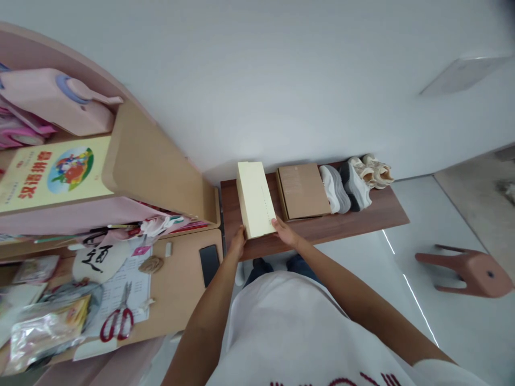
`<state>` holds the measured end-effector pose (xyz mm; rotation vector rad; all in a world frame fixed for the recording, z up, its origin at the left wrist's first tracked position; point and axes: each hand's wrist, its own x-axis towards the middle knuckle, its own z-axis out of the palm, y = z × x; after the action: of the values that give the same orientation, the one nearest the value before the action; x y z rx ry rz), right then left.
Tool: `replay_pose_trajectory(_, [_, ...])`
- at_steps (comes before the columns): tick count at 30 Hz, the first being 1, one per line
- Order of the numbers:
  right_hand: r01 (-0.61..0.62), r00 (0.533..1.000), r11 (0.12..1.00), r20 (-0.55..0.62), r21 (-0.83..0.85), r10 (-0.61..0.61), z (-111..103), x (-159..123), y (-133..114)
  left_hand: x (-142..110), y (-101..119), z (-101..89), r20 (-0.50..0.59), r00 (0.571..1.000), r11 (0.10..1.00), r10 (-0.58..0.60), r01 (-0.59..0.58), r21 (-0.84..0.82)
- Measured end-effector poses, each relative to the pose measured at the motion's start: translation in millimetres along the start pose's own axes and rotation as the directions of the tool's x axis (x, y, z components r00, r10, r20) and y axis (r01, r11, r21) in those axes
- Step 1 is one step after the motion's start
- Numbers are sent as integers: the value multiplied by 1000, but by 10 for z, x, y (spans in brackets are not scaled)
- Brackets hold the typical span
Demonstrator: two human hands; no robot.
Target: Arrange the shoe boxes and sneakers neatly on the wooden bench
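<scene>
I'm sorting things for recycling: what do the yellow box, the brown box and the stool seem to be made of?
Yellow box: probably smooth, matt card, from its crisp edges and small printing.
Brown box: likely plain, dull cardboard, going by its tan colour and flat panels.
Stool: most likely smooth moulded plastic, since seat and legs flow together in one colour.

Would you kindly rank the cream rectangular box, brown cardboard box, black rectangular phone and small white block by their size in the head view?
1. Cream box and cardboard box: too alike to rank
2. Black phone
3. White block
</scene>
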<state>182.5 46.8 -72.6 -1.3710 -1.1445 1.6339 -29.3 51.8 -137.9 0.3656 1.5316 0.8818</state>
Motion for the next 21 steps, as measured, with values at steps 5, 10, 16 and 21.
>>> replay_pose_trajectory(5, [143,979,986,-134,-84,-154,-52,-3,-67,-41,102,47,-20,998,996,-62,61,-64])
replay_pose_trajectory(10, [214,968,968,-107,-128,-228,-116,-20,-41,-105,197,-57,-37,999,995,-31,27,-98])
replay_pose_trajectory(16, [156,980,979,-102,-129,-170,-81,-20,-62,-259,279,-166,-13,998,984,-64,60,-169])
replay_pose_trajectory(21, [127,990,983,-49,-136,-134,-72,-4,-125,-387,374,-225,44,998,966,-42,52,-255])
